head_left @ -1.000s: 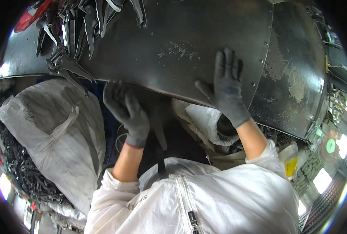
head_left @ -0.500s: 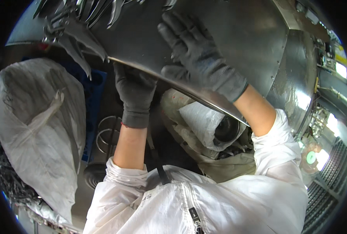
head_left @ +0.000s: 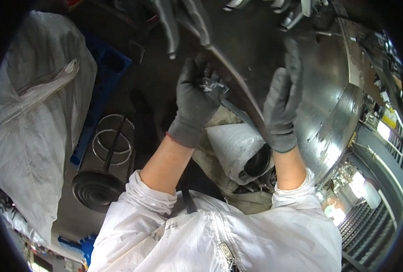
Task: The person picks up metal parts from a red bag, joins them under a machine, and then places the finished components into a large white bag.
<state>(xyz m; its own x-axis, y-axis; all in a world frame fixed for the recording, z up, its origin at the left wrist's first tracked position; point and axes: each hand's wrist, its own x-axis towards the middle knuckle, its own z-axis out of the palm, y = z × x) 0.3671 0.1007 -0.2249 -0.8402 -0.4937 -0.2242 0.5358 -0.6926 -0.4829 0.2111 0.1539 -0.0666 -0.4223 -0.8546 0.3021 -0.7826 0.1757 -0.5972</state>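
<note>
My left hand (head_left: 197, 102), in a dark grey glove, is cupped palm-up just below the edge of the dark metal table (head_left: 317, 63). Small shiny pieces (head_left: 212, 85) lie in its palm; they are too small to name. My right hand (head_left: 283, 97), in a matching glove, is upright at the table edge, fingers stretched out and nothing seen in it. Its fingertips are blurred. Grey metal tools with curved, plier-like handles (head_left: 199, 22) hang over the table's edge, above my left hand. More metal tools (head_left: 292, 16) lie at the far side, cut off by the frame.
Below the table edge, a white-wrapped bag (head_left: 233, 145) opens on a dark round thing (head_left: 258, 162). A big whitish sack (head_left: 38, 90) fills the left, beside a blue pallet (head_left: 108, 61). A stand with metal rings (head_left: 113, 140) and a black round base (head_left: 95, 188) is nearby.
My view has turned, so the table edge and tools sit further right. My right hand has moved from lying flat over the tabletop to its edge. My left hand's palm now shows small pieces.
</note>
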